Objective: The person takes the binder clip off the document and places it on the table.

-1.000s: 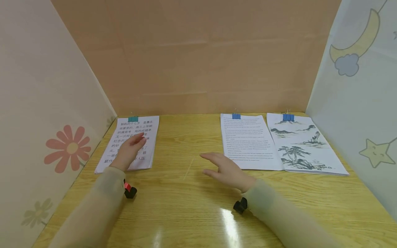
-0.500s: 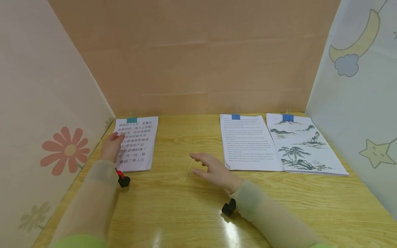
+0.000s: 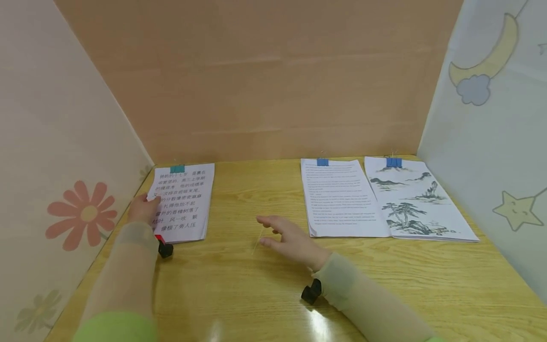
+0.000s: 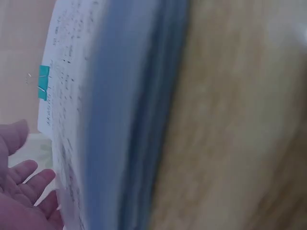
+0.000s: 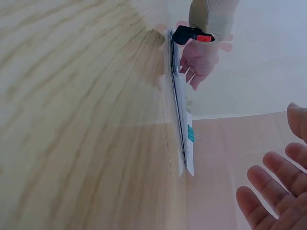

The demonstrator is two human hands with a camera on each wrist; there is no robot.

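Note:
A stack of white sheets printed with large Chinese characters lies at the left of the table. A teal binder clip holds its top edge. My left hand is at the stack's left edge, fingertips right beside the paper. In the left wrist view, the thumb and fingers of that hand are spread, with nothing gripped between them. Over the middle of the table my right hand hovers with relaxed fingers and thumb apart. The right wrist view shows its fingers holding nothing.
To the right lie a stack of small-print pages and a stack topped by an ink landscape, side by side. Blue binder clips hold their tops. Behind stands a brown back panel, with patterned side walls flanking the table.
My left hand has moved left from over the Chinese-print stack to its left edge. My right hand has shifted slightly left. The head view has turned a little.

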